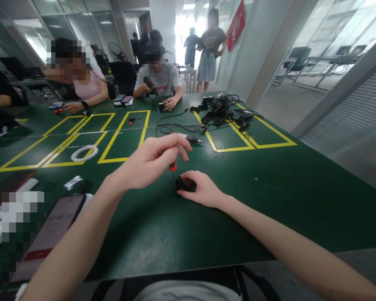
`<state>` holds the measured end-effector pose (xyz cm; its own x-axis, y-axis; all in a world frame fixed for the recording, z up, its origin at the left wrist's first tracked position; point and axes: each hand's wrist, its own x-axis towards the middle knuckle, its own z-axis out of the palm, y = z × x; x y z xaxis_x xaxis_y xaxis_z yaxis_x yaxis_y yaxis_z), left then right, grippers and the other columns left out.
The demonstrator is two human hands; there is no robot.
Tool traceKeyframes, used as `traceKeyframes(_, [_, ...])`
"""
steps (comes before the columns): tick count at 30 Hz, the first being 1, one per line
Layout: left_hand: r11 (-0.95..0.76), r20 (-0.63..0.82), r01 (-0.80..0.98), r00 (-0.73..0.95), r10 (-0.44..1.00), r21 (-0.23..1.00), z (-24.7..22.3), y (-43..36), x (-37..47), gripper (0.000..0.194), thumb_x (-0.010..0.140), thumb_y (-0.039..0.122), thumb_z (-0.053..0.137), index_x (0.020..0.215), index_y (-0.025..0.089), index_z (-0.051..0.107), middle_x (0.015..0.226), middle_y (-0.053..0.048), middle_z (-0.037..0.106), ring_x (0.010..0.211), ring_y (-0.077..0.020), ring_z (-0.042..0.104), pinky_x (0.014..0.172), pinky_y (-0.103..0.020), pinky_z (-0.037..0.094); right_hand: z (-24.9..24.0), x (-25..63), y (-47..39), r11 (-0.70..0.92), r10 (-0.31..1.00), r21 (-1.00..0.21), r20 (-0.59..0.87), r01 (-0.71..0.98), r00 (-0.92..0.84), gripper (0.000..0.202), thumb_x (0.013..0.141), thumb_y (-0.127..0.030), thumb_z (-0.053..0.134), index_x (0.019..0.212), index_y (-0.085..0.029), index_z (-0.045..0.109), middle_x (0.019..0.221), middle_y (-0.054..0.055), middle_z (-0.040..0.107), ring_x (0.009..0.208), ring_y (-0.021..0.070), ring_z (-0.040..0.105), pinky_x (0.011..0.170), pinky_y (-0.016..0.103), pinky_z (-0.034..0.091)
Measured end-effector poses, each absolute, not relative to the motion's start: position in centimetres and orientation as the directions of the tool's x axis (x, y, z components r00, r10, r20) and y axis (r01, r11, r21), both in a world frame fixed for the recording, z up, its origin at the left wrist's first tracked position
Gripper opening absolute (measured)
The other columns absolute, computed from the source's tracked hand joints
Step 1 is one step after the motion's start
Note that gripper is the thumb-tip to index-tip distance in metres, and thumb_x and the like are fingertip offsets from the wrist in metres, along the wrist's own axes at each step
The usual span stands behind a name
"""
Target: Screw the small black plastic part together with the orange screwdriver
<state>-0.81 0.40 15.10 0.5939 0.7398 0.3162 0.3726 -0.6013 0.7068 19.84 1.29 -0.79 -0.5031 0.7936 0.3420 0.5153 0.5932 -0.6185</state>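
A small screwdriver with a red and black handle point(173, 166) stands upright, its shaft reaching down to a small black part point(185, 184) on the green table point(150, 242). My left hand point(155, 161) is curled over the top of the screwdriver, with its fingers around the upper handle. The handle's top is hidden behind the fingers. My right hand point(205, 189) pinches the black part from the right, thumb and fingers on opposite sides, and rests low at the table.
Beyond my hands lie a pen-like tool point(189, 138) and a tangle of black cables point(219, 110). A white ring point(84, 153), a small packet point(73, 182) and a phone point(54, 225) are at the left. Two people sit across the table, one holding a power screwdriver point(151, 85).
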Motion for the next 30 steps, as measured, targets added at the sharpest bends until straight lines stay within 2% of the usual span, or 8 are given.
traceKeyframes(6, [-0.564,0.305,0.391,0.552,0.776,0.727,15.2,0.6,-1.1,0.026,0.1,0.038,0.056,0.105,0.019,0.073,0.092,-0.005,0.078,0.062,-0.0128,0.066,0.045,-0.02,0.044,-0.1,19.5,1.2,0.587,0.791,-0.63,0.315,0.508,-0.524,0.029,0.083,-0.025,0.088,0.106,-0.019,0.071,0.097,0.003,0.076,0.086,0.0202,0.071,0.082,0.032,0.053])
traceKeyframes(10, [-0.58,0.322,0.364,0.566,0.759,0.728,14.9,0.6,-0.8,0.03,0.104,0.039,0.051,0.11,0.017,0.071,0.093,-0.006,0.079,0.07,-0.0138,0.07,0.059,-0.021,0.052,-0.7,19.7,1.0,0.599,0.789,-0.622,0.35,0.504,-0.505,0.028,0.083,-0.025,0.086,0.106,-0.019,0.071,0.096,0.004,0.075,0.085,0.0209,0.07,0.082,0.033,0.053])
traceKeyframes(13, [-0.598,0.34,0.313,0.593,0.73,0.738,14.6,0.7,-0.8,0.041,0.107,0.047,0.043,0.109,0.016,0.071,0.087,-0.006,0.077,0.068,-0.0146,0.07,0.061,-0.023,0.052,-1.1,19.7,1.0,0.586,0.807,-0.617,0.38,0.525,-0.453,0.027,0.083,-0.023,0.086,0.106,-0.02,0.071,0.093,0.003,0.074,0.083,0.0208,0.069,0.08,0.033,0.053])
traceKeyframes(16, [-0.578,0.33,0.374,0.549,0.768,0.725,14.5,0.9,-1.2,0.039,0.107,0.045,0.045,0.111,0.019,0.074,0.086,-0.005,0.078,0.07,-0.0164,0.071,0.066,-0.025,0.055,-0.7,19.5,1.1,0.615,0.771,-0.622,0.345,0.485,-0.535,0.031,0.082,-0.026,0.089,0.106,-0.018,0.071,0.096,0.004,0.075,0.086,0.0206,0.07,0.082,0.032,0.053])
traceKeyframes(18, [-0.586,0.345,0.376,0.539,0.768,0.717,14.4,1.2,-1.5,0.035,0.105,0.041,0.048,0.111,0.02,0.075,0.09,-0.006,0.079,0.073,-0.0174,0.072,0.068,-0.027,0.056,-0.4,19.4,1.1,0.611,0.773,-0.624,0.335,0.488,-0.539,0.031,0.083,-0.025,0.089,0.107,-0.018,0.071,0.098,0.004,0.075,0.088,0.0205,0.071,0.084,0.031,0.052])
traceKeyframes(23, [-0.609,0.37,0.356,0.547,0.751,0.709,14.5,1.1,-1.4,0.038,0.104,0.041,0.046,0.118,0.018,0.073,0.089,-0.006,0.078,0.072,-0.0178,0.072,0.07,-0.028,0.057,-0.1,19.7,1.1,0.586,0.797,-0.627,0.332,0.514,-0.504,0.027,0.084,-0.023,0.087,0.105,-0.019,0.07,0.097,0.004,0.075,0.088,0.0211,0.07,0.085,0.033,0.052])
traceKeyframes(27, [-0.604,0.371,0.378,0.529,0.763,0.702,14.8,0.7,-0.8,0.031,0.102,0.041,0.056,0.109,0.018,0.076,0.095,-0.006,0.079,0.066,-0.0128,0.068,0.06,-0.023,0.053,-0.3,19.8,1.0,0.594,0.786,-0.64,0.334,0.488,-0.519,0.027,0.084,-0.023,0.086,0.105,-0.019,0.071,0.099,0.005,0.075,0.087,0.0213,0.07,0.083,0.034,0.054])
traceKeyframes(30, [-0.504,0.289,0.302,0.542,0.789,0.809,15.0,0.5,-0.4,0.028,0.101,0.042,0.062,0.101,0.017,0.074,0.101,-0.007,0.08,0.055,-0.0076,0.059,0.047,-0.019,0.045,-0.4,19.9,0.9,0.583,0.794,-0.654,0.335,0.482,-0.507,0.025,0.084,-0.024,0.084,0.105,-0.019,0.071,0.098,0.005,0.076,0.086,0.0216,0.071,0.082,0.034,0.054])
